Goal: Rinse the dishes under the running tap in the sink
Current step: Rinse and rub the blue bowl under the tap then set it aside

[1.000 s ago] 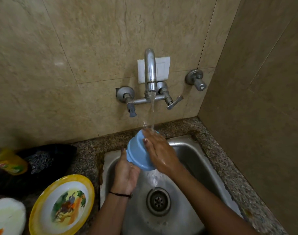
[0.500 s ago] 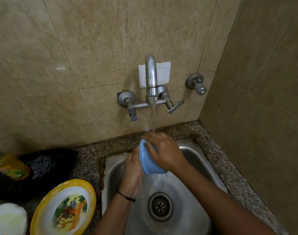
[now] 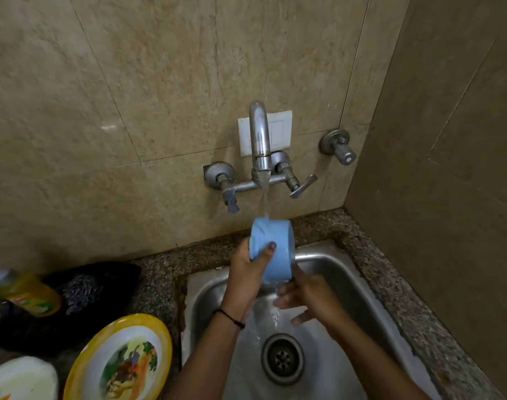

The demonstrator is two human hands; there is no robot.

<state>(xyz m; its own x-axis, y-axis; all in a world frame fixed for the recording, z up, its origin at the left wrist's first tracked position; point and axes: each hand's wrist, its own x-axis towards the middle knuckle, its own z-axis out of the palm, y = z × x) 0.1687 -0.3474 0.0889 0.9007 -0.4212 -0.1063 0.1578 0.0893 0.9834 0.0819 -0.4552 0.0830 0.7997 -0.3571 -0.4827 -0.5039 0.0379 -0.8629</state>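
A small blue bowl (image 3: 274, 243) is held on its side under the stream from the wall tap (image 3: 259, 145), above the steel sink (image 3: 347, 272). My left hand (image 3: 248, 272) grips the bowl, thumb over its outer wall. My right hand (image 3: 304, 294) is just below and right of the bowl, fingers loosely spread in the falling water, touching the bowl's lower rim at most. Water runs off the bowl toward the drain (image 3: 282, 359).
On the granite counter left of the sink lie a yellow-rimmed picture plate (image 3: 93, 370), a white dish (image 3: 18, 379), a yellow bottle (image 3: 30, 293) and a dark bag with a scrubber (image 3: 82, 290). A tiled wall closes in on the right.
The bowl has been lifted closer to the spout and turned on its side. My right hand has come off its top and dropped below it.
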